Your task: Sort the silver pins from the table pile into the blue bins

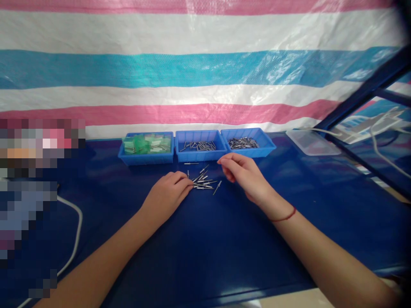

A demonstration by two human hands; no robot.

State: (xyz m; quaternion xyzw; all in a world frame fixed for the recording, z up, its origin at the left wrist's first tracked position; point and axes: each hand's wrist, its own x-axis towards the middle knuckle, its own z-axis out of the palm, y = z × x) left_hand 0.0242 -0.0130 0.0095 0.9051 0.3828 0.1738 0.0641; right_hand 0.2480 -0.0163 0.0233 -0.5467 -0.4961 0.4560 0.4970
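Several metal rivets (203, 183) lie in a loose pile on the blue table (192, 248). My left hand (168, 190) rests at the pile's left edge, its fingers drawn together at the rivets' ends; whether it grips one is too small to tell. To the right of the pile, my right hand (242, 173) is raised near the bins, thumb and index fingertips pinched together; nothing can be made out between them. Behind the pile, a blue middle bin (201, 156) holds more rivets. The right bin (253, 152) contains many small metal pieces.
A left blue bin (147, 160) holds green and clear small bags. A clear plastic lid or tray (313, 143) lies at the back right, near a white cable and a dark metal frame (359, 94). Another white cable (78, 226) curves along the left. A striped sheet (192, 70) hangs behind.
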